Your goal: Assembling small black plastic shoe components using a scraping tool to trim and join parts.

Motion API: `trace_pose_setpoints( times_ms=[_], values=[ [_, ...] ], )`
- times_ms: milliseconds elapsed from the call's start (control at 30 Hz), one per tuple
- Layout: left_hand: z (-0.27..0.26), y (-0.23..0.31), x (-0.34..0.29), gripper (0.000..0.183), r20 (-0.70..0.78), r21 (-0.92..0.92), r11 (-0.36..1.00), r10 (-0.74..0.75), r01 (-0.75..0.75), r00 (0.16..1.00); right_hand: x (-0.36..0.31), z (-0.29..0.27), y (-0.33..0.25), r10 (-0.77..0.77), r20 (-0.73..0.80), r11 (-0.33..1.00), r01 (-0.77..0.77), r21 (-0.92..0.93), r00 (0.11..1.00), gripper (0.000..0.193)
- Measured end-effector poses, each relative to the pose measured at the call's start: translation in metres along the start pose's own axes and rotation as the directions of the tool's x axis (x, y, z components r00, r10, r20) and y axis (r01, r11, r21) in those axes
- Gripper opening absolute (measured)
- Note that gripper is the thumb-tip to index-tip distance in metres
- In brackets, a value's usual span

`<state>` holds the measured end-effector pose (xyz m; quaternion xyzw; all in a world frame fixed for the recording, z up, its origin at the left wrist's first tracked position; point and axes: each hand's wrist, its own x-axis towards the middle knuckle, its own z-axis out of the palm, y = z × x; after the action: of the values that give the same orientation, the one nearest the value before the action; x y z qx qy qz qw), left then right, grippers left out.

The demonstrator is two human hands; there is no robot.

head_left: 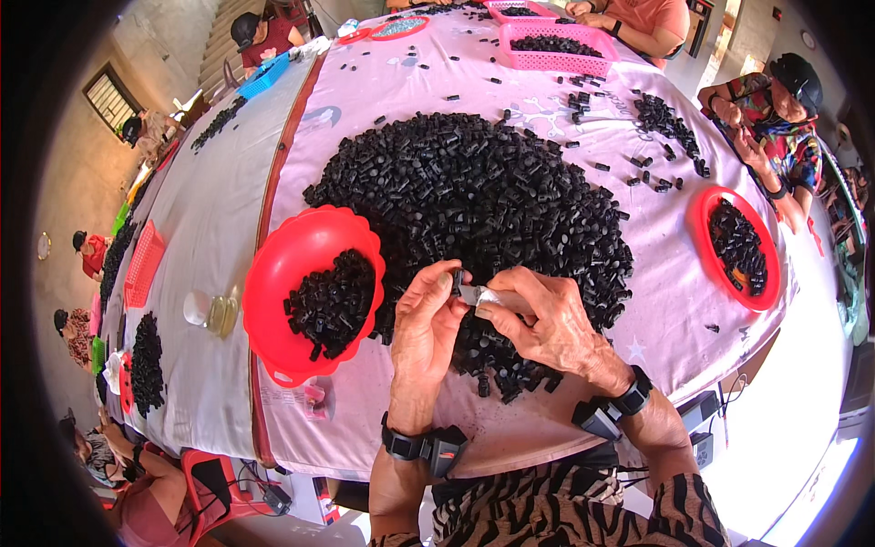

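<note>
My left hand [425, 314] pinches a small black plastic piece [458, 279] between thumb and fingertips. In my right hand [547, 326] is a short blade [470, 294] with a pale silvery grip, its tip against or very near the piece; contact is hard to make out. Both hands are over the near edge of a large heap of small black cylindrical parts [474, 191]. Left of my left hand stands a red scalloped bowl [273, 273], with a pile of similar black parts [335, 305] inside.
A pink patterned cloth [693, 356] covers the table. A red oval basin [775, 283] of black parts stands at the right, a pink basket [556, 62] at the far side. Clear bottles [217, 314] are left of the bowl. People work around the table, one at the right [775, 118].
</note>
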<state>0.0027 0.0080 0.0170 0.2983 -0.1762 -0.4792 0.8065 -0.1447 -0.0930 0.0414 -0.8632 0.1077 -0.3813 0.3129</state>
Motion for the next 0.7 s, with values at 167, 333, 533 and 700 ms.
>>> trace_pose_setpoints(
  times_ms=[167, 333, 533, 700],
  values=[
    [0.0009, 0.0008, -0.0006, 0.023, -0.012, -0.002, 1.0, -0.005, 0.005, 1.0, 0.0002, -0.0005, -0.0002, 0.013, 0.002, 1.0, -0.013, -0.018, 1.0, 0.027],
    [-0.0022, -0.0005, 0.0004, 0.023, 0.007, -0.016, 1.0, -0.018, 0.018, 1.0, -0.001, 0.0001, 0.0021, 0.01, 0.008, 0.999, -0.01, -0.04, 1.0, 0.028],
    [-0.0053, -0.0008, -0.0001, 0.024, 0.02, -0.009, 1.0, -0.003, 0.004, 1.0, 0.0003, 0.0029, 0.001, 0.004, 0.0, 1.0, -0.004, -0.013, 1.0, 0.023],
    [-0.0041, -0.0012, 0.0006, 0.023, 0.013, 0.037, 0.998, 0.042, -0.043, 0.999, -0.0015, 0.0025, -0.0003, 0.029, 0.0, 1.0, -0.029, 0.001, 1.0, 0.019]
  ],
)
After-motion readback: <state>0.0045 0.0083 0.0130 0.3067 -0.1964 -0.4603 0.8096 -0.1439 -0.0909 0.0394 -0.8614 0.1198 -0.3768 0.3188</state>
